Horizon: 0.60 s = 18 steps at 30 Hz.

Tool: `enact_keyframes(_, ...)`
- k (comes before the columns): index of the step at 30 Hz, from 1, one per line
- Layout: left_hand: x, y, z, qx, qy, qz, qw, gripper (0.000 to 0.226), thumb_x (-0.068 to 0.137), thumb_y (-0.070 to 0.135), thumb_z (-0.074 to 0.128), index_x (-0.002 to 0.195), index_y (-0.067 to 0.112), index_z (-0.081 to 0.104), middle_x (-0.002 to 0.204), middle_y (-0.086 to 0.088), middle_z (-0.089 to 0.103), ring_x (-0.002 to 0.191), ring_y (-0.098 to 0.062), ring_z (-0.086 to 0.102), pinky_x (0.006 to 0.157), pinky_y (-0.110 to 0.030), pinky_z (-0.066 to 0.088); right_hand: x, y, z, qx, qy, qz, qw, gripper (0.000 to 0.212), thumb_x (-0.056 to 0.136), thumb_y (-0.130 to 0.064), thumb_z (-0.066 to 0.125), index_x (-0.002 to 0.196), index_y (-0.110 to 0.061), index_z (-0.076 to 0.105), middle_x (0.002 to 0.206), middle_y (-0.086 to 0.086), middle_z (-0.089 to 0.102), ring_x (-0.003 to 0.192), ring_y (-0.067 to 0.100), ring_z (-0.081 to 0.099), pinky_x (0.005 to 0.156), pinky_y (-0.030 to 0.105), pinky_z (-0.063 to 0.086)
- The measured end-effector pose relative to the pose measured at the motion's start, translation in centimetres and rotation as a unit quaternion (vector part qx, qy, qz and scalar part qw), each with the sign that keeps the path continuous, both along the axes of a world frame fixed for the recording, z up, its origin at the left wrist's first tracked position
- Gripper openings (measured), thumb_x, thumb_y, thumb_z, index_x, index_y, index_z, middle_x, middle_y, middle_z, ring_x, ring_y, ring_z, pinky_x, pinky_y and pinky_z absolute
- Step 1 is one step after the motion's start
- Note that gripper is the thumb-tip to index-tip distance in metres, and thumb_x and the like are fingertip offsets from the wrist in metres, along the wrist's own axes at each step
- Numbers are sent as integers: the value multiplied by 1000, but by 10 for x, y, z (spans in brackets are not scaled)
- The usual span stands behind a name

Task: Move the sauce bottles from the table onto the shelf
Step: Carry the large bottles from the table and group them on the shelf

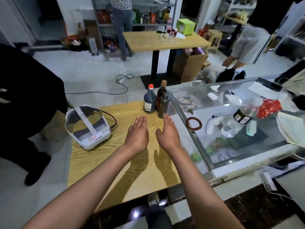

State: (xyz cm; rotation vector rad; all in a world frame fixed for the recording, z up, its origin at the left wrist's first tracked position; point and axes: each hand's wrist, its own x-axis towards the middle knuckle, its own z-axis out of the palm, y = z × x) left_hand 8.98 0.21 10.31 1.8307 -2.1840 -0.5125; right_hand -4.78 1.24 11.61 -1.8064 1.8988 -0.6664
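Observation:
Three sauce bottles stand together at the far edge of the wooden table (99, 162). One is a dark bottle with a red cap (149, 100), one a tall brown bottle with a cork-coloured top (161, 93), and one a slim dark bottle with a clear top (163, 106). My left hand (137, 133) and my right hand (167, 131) hover flat over the table just short of the bottles, fingers straight and empty. The right fingertips are close to the slim bottle. A shelf (148, 19) with bottles stands at the back wall.
A white headset (89, 129) lies on the table's left. A glass display counter (231, 129) with a water bottle, controller and bead bracelet runs along the right. A person in black stands at the left; another stands at the back shelf by a second table (165, 42).

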Motion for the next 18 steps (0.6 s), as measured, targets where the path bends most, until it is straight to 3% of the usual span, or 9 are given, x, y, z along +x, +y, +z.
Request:
enact_keyframes(3, -16, -54, -4, 26, -1, 6, 1000, 58, 103, 24, 33, 154, 7, 10, 162, -11, 12, 149, -23, 9, 120, -40, 17, -15, -60, -11, 24, -29, -4, 999, 67, 93, -11, 55, 153, -8, 27, 160, 11, 27, 149, 22, 22, 120, 30, 21)
enact_keyframes(5, -26, -89, -2, 40, 22, 20, 999, 57, 102, 23, 38, 152, 6, 17, 159, -12, 20, 147, -26, 19, 117, -37, 23, -23, -98, -13, 31, -44, -13, 998, 61, 91, -11, 53, 149, -9, 34, 155, 10, 37, 144, 26, 33, 115, 37, 33)
enact_keyframes(8, -41, -155, 1, 62, 70, 40, 995, 51, 97, 17, 48, 145, 6, 32, 148, -15, 38, 135, -30, 38, 105, -35, 35, -37, -162, -19, 46, -71, -44, 995, 48, 90, -12, 50, 138, -10, 44, 135, 14, 56, 122, 33, 54, 97, 42, 49)
enact_keyframes(11, -50, -212, 3, 74, 104, 86, 988, 43, 92, 11, 53, 132, 4, 42, 133, -19, 49, 123, -34, 48, 89, -35, 40, -46, -213, -31, 48, -74, -64, 994, 50, 90, -22, 52, 137, -11, 44, 132, 14, 56, 120, 33, 55, 96, 44, 50)
enact_keyframes(15, -54, -271, -5, 54, 82, 153, 983, 68, 94, 15, 53, 150, 4, 16, 153, -19, 27, 135, -36, 35, 104, -39, 36, -53, -257, -39, 74, -47, -56, 995, 58, 86, -20, 63, 138, -7, 42, 136, 15, 52, 125, 32, 51, 102, 42, 46)
enact_keyframes(18, -52, -303, -28, 42, 63, 127, 989, 75, 92, 17, 57, 153, 12, 12, 157, -13, 21, 141, -32, 27, 110, -41, 33, -58, -279, -50, 110, -21, -36, 993, 58, 87, -26, 68, 136, -8, 44, 138, 13, 48, 129, 30, 46, 105, 38, 43)
